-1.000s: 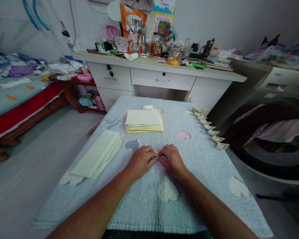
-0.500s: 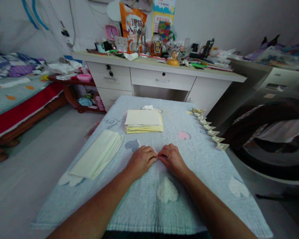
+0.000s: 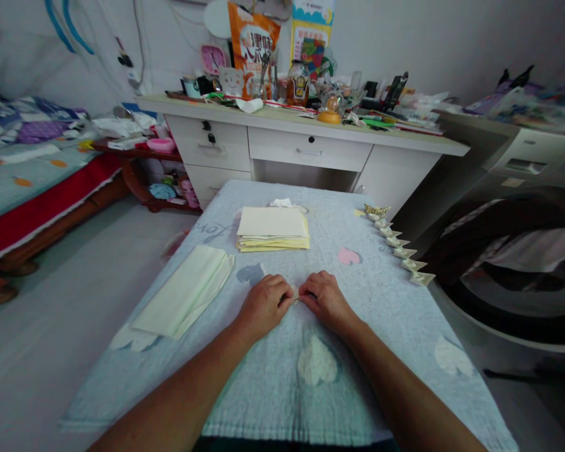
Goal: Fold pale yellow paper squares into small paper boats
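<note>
Between my fingertips is a small pale piece of folded paper (image 3: 295,294), mostly covered by the fingers. My left hand (image 3: 267,302) pinches its left side, and my right hand (image 3: 326,301) pinches the right side. Both hands rest low over the cloth-covered table, a small gap between them. Beyond them lies a stack of cream and yellow paper sheets (image 3: 273,223). Left of my left hand is a pile of long pale green paper (image 3: 183,292). Along the right edge stands a row of small folded paper boats (image 3: 405,252), with a patterned one at the far end.
A light blue patterned cloth (image 3: 371,376) covers the table. Behind it is a white desk (image 3: 306,150) crowded with jars, a clock and bags. A washing machine (image 3: 522,169) stands to the right, a bed (image 3: 42,182) to the left. A crumpled white tissue (image 3: 281,203) lies behind the paper stack.
My hands have drawn slightly apart, and more of the small folded paper shows between the fingertips. The view has shifted a little; the stacks and the boats stay in place.
</note>
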A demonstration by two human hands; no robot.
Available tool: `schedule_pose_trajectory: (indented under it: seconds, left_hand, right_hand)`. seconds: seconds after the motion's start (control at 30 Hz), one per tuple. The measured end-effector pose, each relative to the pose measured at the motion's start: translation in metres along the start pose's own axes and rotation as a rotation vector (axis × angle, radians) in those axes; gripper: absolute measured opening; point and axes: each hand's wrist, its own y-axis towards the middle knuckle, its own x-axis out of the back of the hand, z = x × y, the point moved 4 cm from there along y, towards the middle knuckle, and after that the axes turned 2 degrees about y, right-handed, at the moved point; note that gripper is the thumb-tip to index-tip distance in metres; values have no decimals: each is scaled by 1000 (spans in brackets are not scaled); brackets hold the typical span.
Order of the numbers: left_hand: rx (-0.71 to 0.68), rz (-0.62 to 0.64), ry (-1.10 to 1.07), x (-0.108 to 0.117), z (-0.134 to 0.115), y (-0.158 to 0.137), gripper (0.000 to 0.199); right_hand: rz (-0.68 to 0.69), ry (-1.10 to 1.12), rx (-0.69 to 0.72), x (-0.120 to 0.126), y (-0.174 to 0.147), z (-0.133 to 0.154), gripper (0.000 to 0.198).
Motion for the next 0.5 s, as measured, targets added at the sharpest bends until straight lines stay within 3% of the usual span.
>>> schedule_pose_trajectory:
  seconds: [0.5]
  left_hand:
    - [-29,-3,20,1,2,-1,7]
  right_hand:
    - [-93,12,108,-6,-4,4,8]
